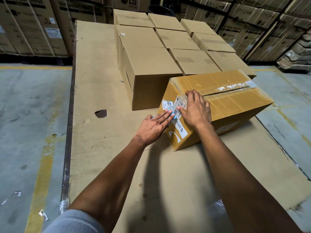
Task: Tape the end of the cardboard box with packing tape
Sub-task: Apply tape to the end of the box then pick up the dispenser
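A yellowish cardboard box (235, 105) lies at an angle on a flat cardboard sheet (101, 84). Clear packing tape (235, 87) runs along its top seam and down over the near end, which carries white labels (180, 130). My right hand (196, 110) presses flat on the taped top corner of that end, fingers spread. My left hand (154, 126) lies against the lower left of the same end, over a light blue object (173, 118) that looks like a tape dispenser. Most of that blue object is hidden under the fingers.
Several plain brown boxes (151, 64) stand in rows right behind the box I am touching. Stacked washing-machine cartons (33, 27) line the back wall. The cardboard sheet has a dark hole (101, 113). Concrete floor with yellow lines (42, 165) lies on both sides.
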